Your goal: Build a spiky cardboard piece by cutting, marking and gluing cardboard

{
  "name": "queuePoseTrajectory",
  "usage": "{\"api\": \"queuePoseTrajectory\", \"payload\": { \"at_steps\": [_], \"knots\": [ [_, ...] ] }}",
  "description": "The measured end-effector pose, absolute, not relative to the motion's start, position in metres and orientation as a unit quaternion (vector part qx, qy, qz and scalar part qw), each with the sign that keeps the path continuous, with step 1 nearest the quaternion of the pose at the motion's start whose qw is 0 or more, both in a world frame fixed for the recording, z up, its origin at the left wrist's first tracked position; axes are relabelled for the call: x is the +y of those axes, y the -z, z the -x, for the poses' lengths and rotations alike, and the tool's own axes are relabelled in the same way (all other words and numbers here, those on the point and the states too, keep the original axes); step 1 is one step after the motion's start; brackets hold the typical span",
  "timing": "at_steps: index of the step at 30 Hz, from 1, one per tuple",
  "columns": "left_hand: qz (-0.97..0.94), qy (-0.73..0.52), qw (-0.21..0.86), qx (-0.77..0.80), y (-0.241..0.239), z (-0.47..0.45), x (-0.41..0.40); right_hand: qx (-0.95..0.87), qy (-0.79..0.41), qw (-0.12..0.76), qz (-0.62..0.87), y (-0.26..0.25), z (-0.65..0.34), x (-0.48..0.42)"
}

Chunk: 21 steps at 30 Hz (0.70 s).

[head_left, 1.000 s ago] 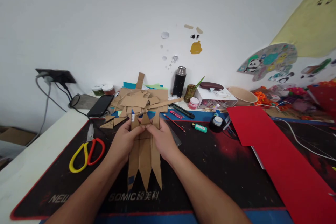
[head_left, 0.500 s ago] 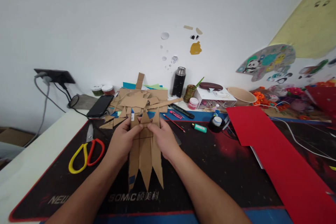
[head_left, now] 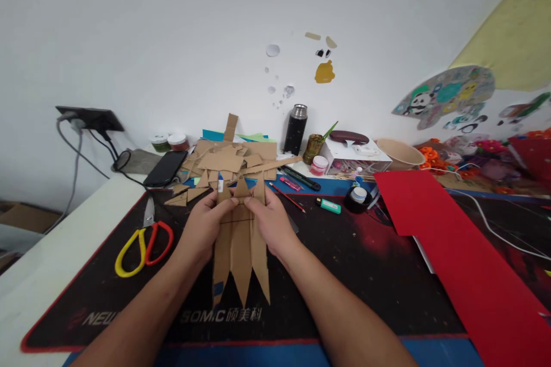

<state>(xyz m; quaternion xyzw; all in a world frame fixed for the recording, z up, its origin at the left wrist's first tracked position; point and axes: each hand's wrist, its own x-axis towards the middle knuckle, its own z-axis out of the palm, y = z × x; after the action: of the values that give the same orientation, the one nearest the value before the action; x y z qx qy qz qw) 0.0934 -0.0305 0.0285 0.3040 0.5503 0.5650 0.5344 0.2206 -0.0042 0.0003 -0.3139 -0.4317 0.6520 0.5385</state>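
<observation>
Between my hands is a brown cardboard cutout (head_left: 240,246) with pointed prongs at its top and bottom ends and a dark line drawn across it. My left hand (head_left: 210,219) grips its upper left side, thumb on the front face. On the upper right side, my right hand (head_left: 269,219) is closed the same way, its thumb close to the left one. Fingers behind the cardboard are hidden. Scissors (head_left: 148,241) with one yellow and one red handle lie left of my left hand. A red pencil (head_left: 289,199) rests just beyond my right hand.
A black desk mat (head_left: 344,281) covers the table. Cardboard scraps (head_left: 226,160) are heaped at the back, beside a phone (head_left: 166,168). A black thermos (head_left: 295,131), a utility knife (head_left: 300,178) and a green glue stick (head_left: 329,206) stand or lie rightward. Red paper (head_left: 447,258) spreads over the right.
The whole view has shifted slightly, with things on the table appearing a little higher and further right. Both hands keep their hold on the cardboard cutout.
</observation>
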Motion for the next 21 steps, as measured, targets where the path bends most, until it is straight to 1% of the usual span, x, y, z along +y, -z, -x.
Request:
{"api": "queuePoseTrajectory", "payload": {
  "at_steps": [3, 9, 16, 21],
  "knots": [
    [-0.308, -0.565, 0.536, 0.547, -0.0309, -0.0939, -0.0303, -0.428, -0.659, 0.532, 0.315, -0.0005, -0.2206, -0.0046],
    [-0.295, -0.568, 0.540, 0.547, -0.0250, -0.0936, -0.0284, -0.409, -0.661, 0.547, 0.311, 0.0025, -0.2153, -0.0043],
    [-0.296, -0.577, 0.527, 0.548, -0.0278, -0.0945, -0.0299, -0.411, -0.672, 0.523, 0.326, -0.0004, -0.2192, -0.0044],
    [-0.289, -0.580, 0.533, 0.544, -0.0288, -0.0937, -0.0308, -0.415, -0.669, 0.528, 0.319, -0.0031, -0.2202, -0.0045]
  ]
}}
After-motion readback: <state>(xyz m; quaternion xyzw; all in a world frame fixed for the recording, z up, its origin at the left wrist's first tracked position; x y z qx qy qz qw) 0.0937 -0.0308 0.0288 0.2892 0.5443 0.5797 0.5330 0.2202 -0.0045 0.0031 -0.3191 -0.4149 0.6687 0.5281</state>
